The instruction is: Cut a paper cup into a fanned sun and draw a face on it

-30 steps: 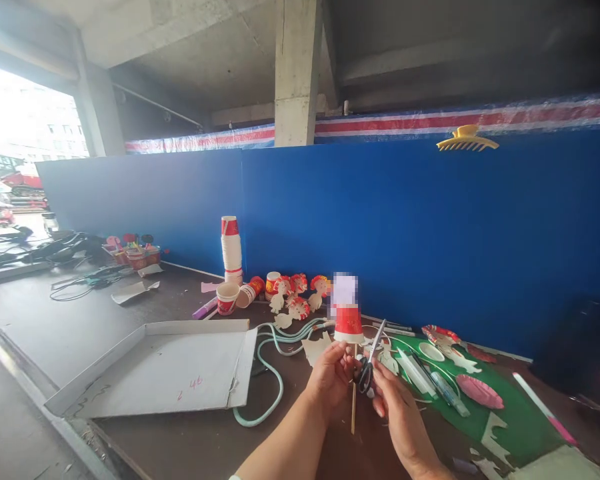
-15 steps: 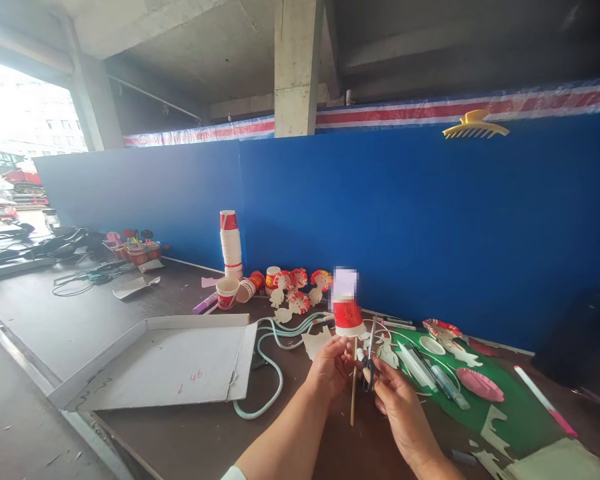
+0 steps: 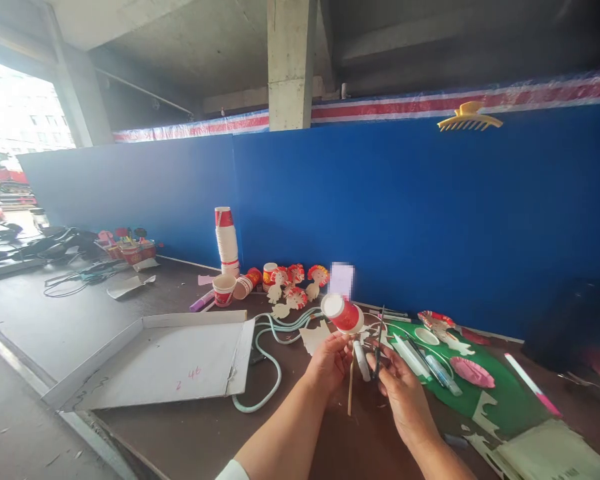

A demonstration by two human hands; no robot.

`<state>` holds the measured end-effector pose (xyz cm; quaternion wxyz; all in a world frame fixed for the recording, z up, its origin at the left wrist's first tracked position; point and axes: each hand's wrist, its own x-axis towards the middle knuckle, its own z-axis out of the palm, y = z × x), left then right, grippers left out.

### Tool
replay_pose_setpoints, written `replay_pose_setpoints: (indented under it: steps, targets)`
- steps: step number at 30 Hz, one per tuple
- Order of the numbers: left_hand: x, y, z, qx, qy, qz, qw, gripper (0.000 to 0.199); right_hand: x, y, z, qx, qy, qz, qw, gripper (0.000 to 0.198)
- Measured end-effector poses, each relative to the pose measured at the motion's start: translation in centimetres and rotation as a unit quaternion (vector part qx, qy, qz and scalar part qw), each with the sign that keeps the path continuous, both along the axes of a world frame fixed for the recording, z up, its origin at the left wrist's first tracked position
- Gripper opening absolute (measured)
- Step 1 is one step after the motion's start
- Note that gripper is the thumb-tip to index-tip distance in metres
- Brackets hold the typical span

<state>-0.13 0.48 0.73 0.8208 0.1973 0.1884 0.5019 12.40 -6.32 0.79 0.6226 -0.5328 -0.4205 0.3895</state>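
My left hand (image 3: pixel 330 363) has its fingers and thumb closed on the lower edge of a red and white paper cup (image 3: pixel 349 316). The cup is tilted, with one round white end facing up and left. Black-handled scissors (image 3: pixel 380 337) are in my right hand (image 3: pixel 397 387), blades pointing up just right of the cup. Between my hands lies a white tube-shaped thing (image 3: pixel 361 361). A thin wooden stick (image 3: pixel 351 390) shows below my left fingers; whether it is held or lies on the table, I cannot tell.
To the left lies a shallow white cardboard tray (image 3: pixel 175 363). Behind it rises a tall stack of paper cups (image 3: pixel 227 243), near several red-topped paper figures (image 3: pixel 317 283). A green sheet (image 3: pixel 510 410) at right carries pens, a pink paper piece (image 3: pixel 473 372) and scraps.
The cup has tipped over to the left, bringing its white end into sight. The scissors have moved slightly right, and more of the white tube shows. The whole view has shifted a little.
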Motion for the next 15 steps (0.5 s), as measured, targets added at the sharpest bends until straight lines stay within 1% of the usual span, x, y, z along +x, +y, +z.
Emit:
replay_pose_setpoints:
  steps: [5,9,15]
  targets:
    - [0.21,-0.20,-0.10,-0.010,0.007,-0.020,1.000,0.014,-0.08,-0.04,0.18,0.002,0.000,0.009,1.000,0.052]
    - [0.24,-0.11,-0.25,-0.033,0.004,-0.019,0.999,0.010,0.17,0.07,-0.03,-0.006,0.014,0.015,1.000,0.046]
    - [0.00,-0.09,0.06,-0.048,-0.002,-0.014,0.999,0.002,0.41,-0.02,0.05,-0.026,0.021,0.030,0.999,0.044]
